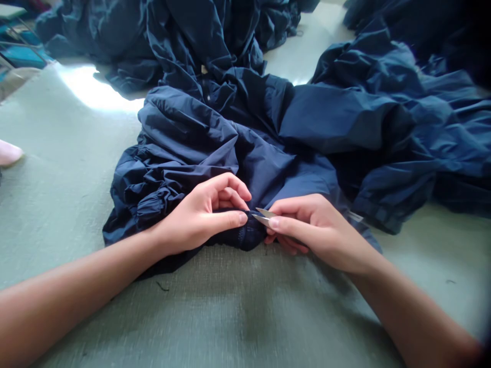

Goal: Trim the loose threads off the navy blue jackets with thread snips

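A crumpled navy blue garment (264, 163) lies in front of me, its stitched edge nearest to me. My left hand (209, 214) pinches a bit of that edge between thumb and fingertips; whether a loose thread is also in the pinch is too small to tell. Just to its right, my right hand (307, 225) grips small metal thread snips (263, 217). Their two pointed blades stand slightly apart and point left, close to my left fingertips at the fabric edge. Most of the snips' body is hidden inside my right hand.
More navy garments (184, 36) are heaped at the back, and others (433, 128) spread along the right. All lie on a pale green cloth-covered table (238, 306). A dark thread scrap (162, 286) lies near my left forearm. A pale pink object (9, 153) shows at the left edge.
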Demonstrator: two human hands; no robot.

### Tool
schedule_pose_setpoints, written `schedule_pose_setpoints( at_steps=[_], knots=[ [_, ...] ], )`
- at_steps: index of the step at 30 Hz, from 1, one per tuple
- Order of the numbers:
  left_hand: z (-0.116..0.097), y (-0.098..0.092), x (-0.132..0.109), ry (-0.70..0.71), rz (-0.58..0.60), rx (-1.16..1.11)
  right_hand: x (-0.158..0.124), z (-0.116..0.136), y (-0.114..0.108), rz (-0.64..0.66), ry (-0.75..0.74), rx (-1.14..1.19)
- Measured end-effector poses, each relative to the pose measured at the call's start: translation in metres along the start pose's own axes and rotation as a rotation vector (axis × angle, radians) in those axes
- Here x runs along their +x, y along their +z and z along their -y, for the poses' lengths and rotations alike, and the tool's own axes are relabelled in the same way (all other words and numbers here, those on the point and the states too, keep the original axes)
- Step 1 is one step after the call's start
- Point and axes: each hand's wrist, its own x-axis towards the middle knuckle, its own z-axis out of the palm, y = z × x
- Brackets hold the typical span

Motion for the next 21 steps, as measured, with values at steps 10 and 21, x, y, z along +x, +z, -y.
schedule_pose_setpoints(
  at_steps=[10, 21],
  knots=[
    [-0.0024, 0.0003, -0.0004, -0.015, 0.013, -0.019, -0.0011, 0.0003, 0.001, 0.013, 0.0, 0.019],
    [-0.0005, 0.0013, 0.0006, -0.037, -0.015, -0.026, 0.0028, -0.0069, 0.0004, -0.037, -0.049, 0.118]
  ],
)
